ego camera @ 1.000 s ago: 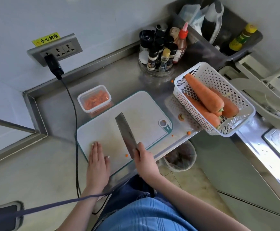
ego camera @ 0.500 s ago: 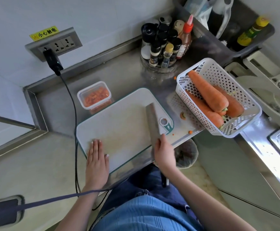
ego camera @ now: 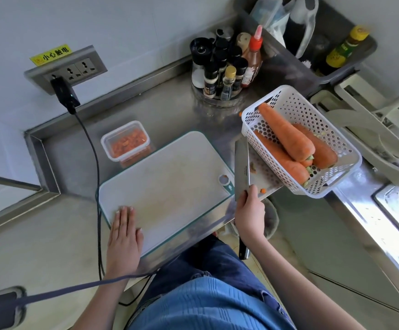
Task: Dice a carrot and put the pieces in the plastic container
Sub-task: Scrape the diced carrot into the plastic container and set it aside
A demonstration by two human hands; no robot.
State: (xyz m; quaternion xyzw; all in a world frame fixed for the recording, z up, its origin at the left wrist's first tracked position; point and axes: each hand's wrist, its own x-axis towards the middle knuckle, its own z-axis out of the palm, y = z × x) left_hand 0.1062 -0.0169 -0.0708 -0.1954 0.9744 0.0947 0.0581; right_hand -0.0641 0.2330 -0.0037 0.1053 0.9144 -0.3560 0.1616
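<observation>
- Bench (ego camera: 170, 115): stainless steel, running into a corner where pale walls are meeting; a raised steel lip is edging its back and left side.
- Wall socket panel (ego camera: 70, 70): sitting above the bench under a yellow warning label, with a black plug (ego camera: 65, 94) in it and a dark cable (ego camera: 93, 163) trailing down past the board's left edge.
- Cutting board (ego camera: 170, 186): white with a teal rim, lying askew on the bench, its hanging hole at the right corner.
- Plastic container (ego camera: 126, 140): clear, lidless, sitting just behind the board's back left corner, holding diced carrot pieces.
- White basket (ego camera: 312, 120): perforated, standing to the right of the board, its long axis running from back left to front right.
- Carrots (ego camera: 286, 133): three whole ones lying in the basket along that same axis, tapered tips pointing back left, cut green tops pointing front right.
- Knife (ego camera: 242, 165): broad blade lying between board and basket, tip pointing away from the person, handle end pointing back towards the body.
- Right hand (ego camera: 250, 216): fingers curling round the knife handle, gripping it.
- Left hand (ego camera: 124, 232): lying flat, fingers straight and together, pressing on the board's near left corner.
- Condiment bottles (ego camera: 227, 67): clustering on a round tray at the back of the bench.
- Carrot scraps (ego camera: 262, 190): lying loose on the bench beside the blade.
</observation>
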